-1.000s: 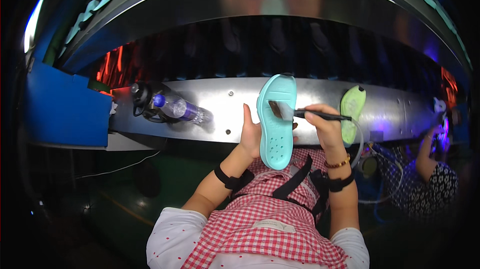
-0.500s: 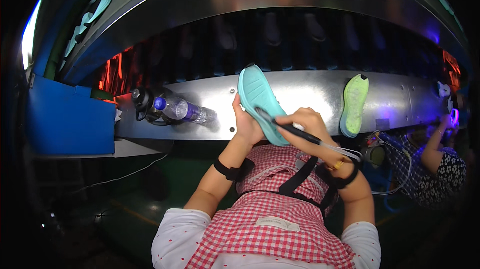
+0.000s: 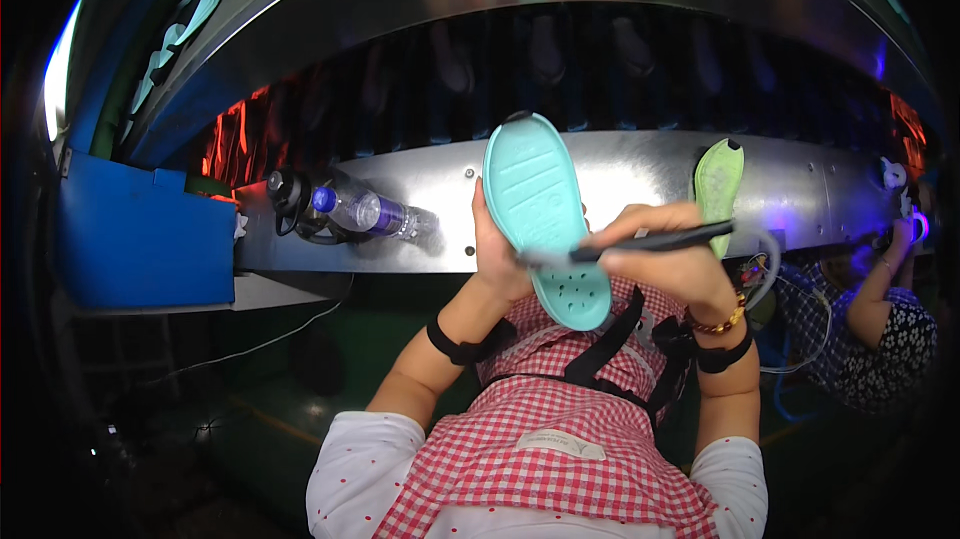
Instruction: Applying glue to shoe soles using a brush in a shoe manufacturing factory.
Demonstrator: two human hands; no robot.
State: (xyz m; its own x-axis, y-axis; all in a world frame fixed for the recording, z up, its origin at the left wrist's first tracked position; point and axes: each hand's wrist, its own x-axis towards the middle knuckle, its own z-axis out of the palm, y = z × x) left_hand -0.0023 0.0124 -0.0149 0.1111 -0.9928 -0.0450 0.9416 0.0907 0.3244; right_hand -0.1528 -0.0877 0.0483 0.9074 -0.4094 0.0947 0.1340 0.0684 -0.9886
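My left hand grips a turquoise shoe sole along its left edge, with the sole tilted up above the metal ledge. Its face shows grooves at the wide far part and small holes at the near end. A dark clip-like piece sits on its far tip. In my right hand, fingers pinched, is a black-handled brush, its blurred head lying across the sole's middle. A pale tube trails near the brush's rear end. Right of my hands, a lime-green shoe sole lies on the ledge, partly hidden by my right hand and brush.
On the metal ledge at left are a clear bottle with a blue cap and a dark bottle. Beyond runs a dark slot with several faint sole shapes. A blue box stands left. Another person's arm is at far right.
The turquoise sole has turned to face me more fully and its holed end now shows. My right hand moved right, and the brush swung from slanting to nearly level.
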